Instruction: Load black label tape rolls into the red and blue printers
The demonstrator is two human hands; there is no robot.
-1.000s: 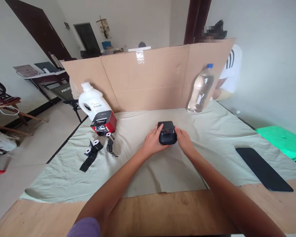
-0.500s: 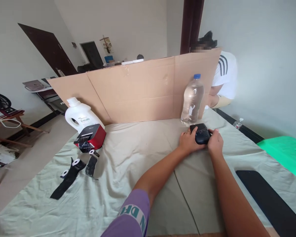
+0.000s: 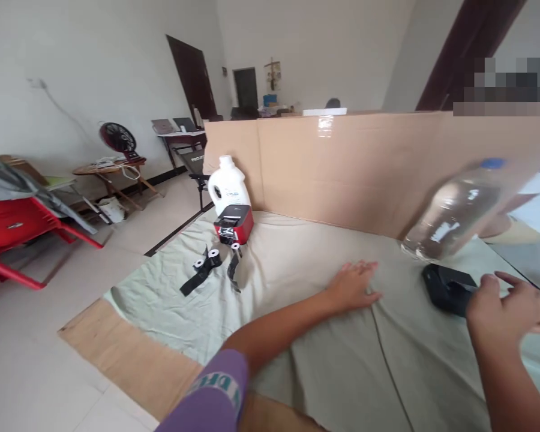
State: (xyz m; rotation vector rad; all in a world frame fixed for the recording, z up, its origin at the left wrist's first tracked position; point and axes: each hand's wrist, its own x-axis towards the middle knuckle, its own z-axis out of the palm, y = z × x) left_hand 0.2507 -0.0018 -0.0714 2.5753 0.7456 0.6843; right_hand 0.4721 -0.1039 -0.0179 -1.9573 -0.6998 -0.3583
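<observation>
My left hand [image 3: 351, 288] is over the green cloth [image 3: 292, 264], its fingers spread and holding nothing. My right hand [image 3: 506, 309] is at the right, fingers apart, just beside a black boxy device [image 3: 447, 288] and partly covering its near end. Whether the two touch is unclear. That device lies on the cloth in front of a large clear bottle with a blue cap [image 3: 461, 210]. Farther left stands a red and black box-shaped machine [image 3: 234, 225] resembling a small printer. Black strips on small white-cored rolls [image 3: 202, 270] lie before it.
A white jug [image 3: 229, 189] stands behind the red machine. Along the back runs an upright cardboard sheet [image 3: 364, 171], with a person partly hidden behind its right end. Bare wood [image 3: 130, 354] shows at the table's near left edge. A red chair [image 3: 18, 234] and a fan [image 3: 118, 139] are beyond.
Both hands have come off the black device: my left hand moved away leftward, my right hand opened at its right side. The view has turned left.
</observation>
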